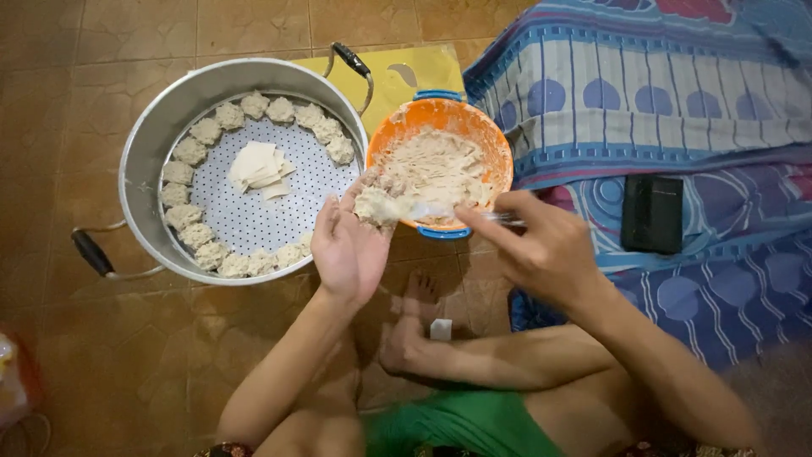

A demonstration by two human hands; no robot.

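Observation:
My left hand (348, 244) is cupped palm up and holds a pale dumpling (377, 204) in its fingers, just in front of an orange bowl (436, 114) of pale filling. My right hand (540, 245) grips a spoon (440, 210) whose tip touches the dumpling. To the left stands a large metal steamer pot (152, 144) with black handles. Several shaped dumplings (193, 233) line the edge of its perforated tray, and a small stack of wrappers (258, 167) lies in the middle.
I sit cross-legged on a brown tiled floor (110, 355). A patterned blue cloth (677, 110) covers the right side, with a black rectangular object (652, 213) lying on it. A yellow board (397, 76) lies behind the bowl. A small white piece (441, 328) rests by my foot.

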